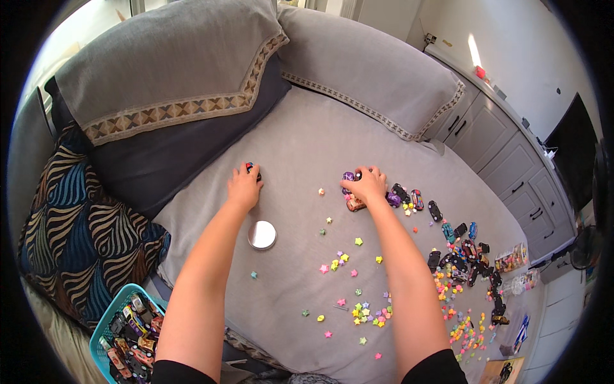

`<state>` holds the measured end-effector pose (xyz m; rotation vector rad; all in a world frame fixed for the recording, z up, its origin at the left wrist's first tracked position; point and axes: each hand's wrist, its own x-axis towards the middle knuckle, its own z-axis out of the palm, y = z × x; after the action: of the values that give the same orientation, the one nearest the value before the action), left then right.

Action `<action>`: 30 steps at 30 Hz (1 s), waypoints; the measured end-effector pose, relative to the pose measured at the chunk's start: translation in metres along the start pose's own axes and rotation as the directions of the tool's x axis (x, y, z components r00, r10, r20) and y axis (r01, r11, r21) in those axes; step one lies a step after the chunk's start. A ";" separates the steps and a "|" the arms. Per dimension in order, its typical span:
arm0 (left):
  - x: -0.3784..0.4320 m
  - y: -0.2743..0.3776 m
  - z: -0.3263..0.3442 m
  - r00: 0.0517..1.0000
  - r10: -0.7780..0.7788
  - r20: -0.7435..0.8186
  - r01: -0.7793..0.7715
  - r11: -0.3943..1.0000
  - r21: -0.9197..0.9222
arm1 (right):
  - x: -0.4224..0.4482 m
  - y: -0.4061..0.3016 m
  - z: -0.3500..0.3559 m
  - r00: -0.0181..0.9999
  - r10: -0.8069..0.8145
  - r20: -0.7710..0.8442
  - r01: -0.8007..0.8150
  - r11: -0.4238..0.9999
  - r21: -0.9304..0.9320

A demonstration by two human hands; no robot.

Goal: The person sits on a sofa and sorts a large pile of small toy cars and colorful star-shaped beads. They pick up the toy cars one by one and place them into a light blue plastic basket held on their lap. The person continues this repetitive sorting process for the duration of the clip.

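On the grey sofa cover, my left hand (pixel 244 186) has its fingers curled over a small dark toy car (pixel 250 167) with red and blue parts. My right hand (pixel 367 184) reaches over a cluster of toy cars, its fingers around a dark one that they partly hide. A purple toy car (pixel 348 177) lies by its thumb, and an orange-brown toy car (pixel 355 205) is under the wrist side. A round silver lid or tin (pixel 262 235) rests below my left hand. Folded paper stars (pixel 359 241) are scattered between my forearms.
A turquoise plastic basket (pixel 97 331) full of toy cars stands at lower left. More toy cars (pixel 458 261) and stars are heaped at right, near a clear jar of stars (pixel 512 258). A patterned cushion (pixel 96 240) and sofa backrests (pixel 182 62) border the seat.
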<state>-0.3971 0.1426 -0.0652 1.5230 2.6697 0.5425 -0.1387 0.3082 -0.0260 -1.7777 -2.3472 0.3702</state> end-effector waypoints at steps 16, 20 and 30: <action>-0.086 0.024 -0.089 0.974 0.045 -0.220 -0.113 0.945 -0.307 | -0.095 0.004 -0.008 0.995 -0.098 -0.012 0.096 0.991 -0.097; -0.121 0.042 -0.140 0.942 0.164 -0.292 -0.273 0.881 -0.387 | -0.078 0.006 0.006 0.994 -0.104 -0.032 0.095 0.974 -0.206; -0.319 -0.043 -0.298 0.873 -0.032 -0.487 -0.207 0.879 -0.429 | -0.089 0.055 -0.004 0.936 -0.181 -0.301 0.215 0.973 0.082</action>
<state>-0.3218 -0.2305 0.1525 1.5099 2.4709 1.6386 -0.0625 0.2369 -0.0373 -1.4176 -2.2191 0.1912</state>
